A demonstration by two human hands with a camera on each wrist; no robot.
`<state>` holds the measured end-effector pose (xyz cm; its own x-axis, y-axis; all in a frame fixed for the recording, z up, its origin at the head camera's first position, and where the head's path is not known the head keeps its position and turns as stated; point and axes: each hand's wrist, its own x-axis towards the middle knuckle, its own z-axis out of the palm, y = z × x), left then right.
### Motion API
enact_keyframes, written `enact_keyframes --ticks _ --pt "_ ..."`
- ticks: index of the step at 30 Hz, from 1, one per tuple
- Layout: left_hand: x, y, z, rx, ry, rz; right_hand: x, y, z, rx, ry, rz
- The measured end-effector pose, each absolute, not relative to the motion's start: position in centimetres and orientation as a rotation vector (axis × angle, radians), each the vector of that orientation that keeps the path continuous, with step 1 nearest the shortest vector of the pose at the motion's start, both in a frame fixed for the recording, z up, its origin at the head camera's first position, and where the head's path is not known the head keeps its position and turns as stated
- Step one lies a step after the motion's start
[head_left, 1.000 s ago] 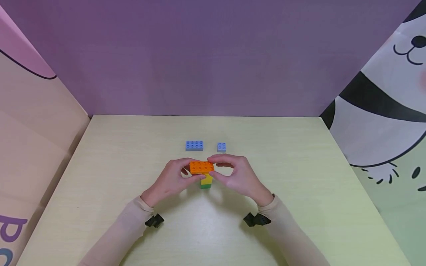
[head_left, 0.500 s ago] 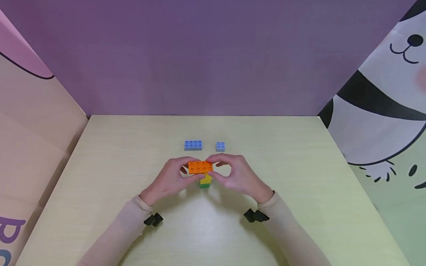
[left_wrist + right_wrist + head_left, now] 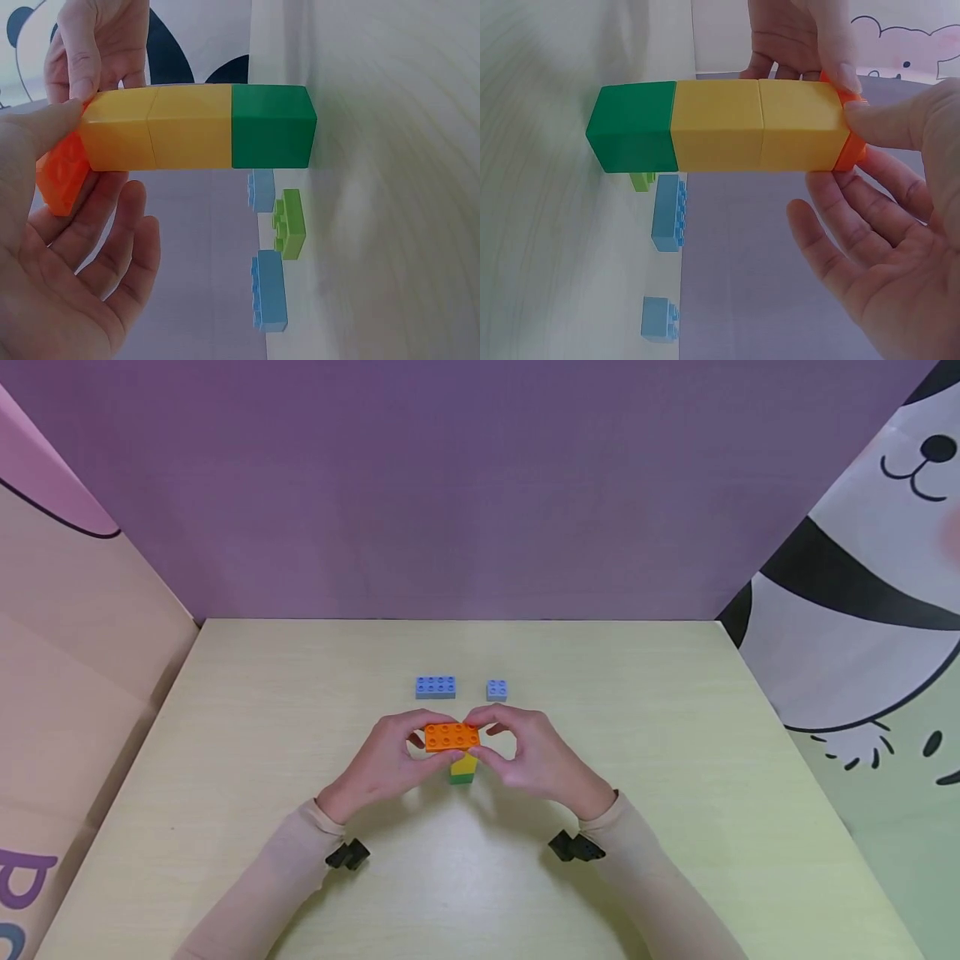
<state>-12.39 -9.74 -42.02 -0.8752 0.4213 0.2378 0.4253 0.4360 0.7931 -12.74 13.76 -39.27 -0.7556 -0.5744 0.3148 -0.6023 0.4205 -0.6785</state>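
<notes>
An orange building brick (image 3: 452,737) lies flat across the top of a narrow upright tower. My left hand (image 3: 381,767) pinches its left end between thumb and fingers, while my right hand (image 3: 551,767) pinches the right end the same way. Below the orange brick, the wrist views show two stacked yellow bricks (image 3: 716,124) above a dark green brick (image 3: 271,126) at the table. The orange brick's left part juts out past the tower in the head view. From above, hands and orange brick hide much of the tower.
Beyond the hands on the pale table (image 3: 675,735) sit a long blue brick (image 3: 436,687) and a short blue brick (image 3: 497,691). A light green brick (image 3: 291,223) shows in the wrist views. A purple panel (image 3: 465,493) stands behind the table.
The view has shifted slightly. Both hands keep their pinch on the orange brick above the tower, with hardly any movement.
</notes>
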Motion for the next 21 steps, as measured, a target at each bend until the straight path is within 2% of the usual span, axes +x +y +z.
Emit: enact_keyframes --ticks 11,21 --pt "-12.3 -10.0 -41.8 -0.762 -2.693 -1.459 -12.5 13.6 -39.7 1.094 -2.579 1.253" --pt "-12.1 -9.7 -41.9 -0.718 -2.720 -1.489 -12.5 13.7 -40.3 1.004 -2.601 1.429"
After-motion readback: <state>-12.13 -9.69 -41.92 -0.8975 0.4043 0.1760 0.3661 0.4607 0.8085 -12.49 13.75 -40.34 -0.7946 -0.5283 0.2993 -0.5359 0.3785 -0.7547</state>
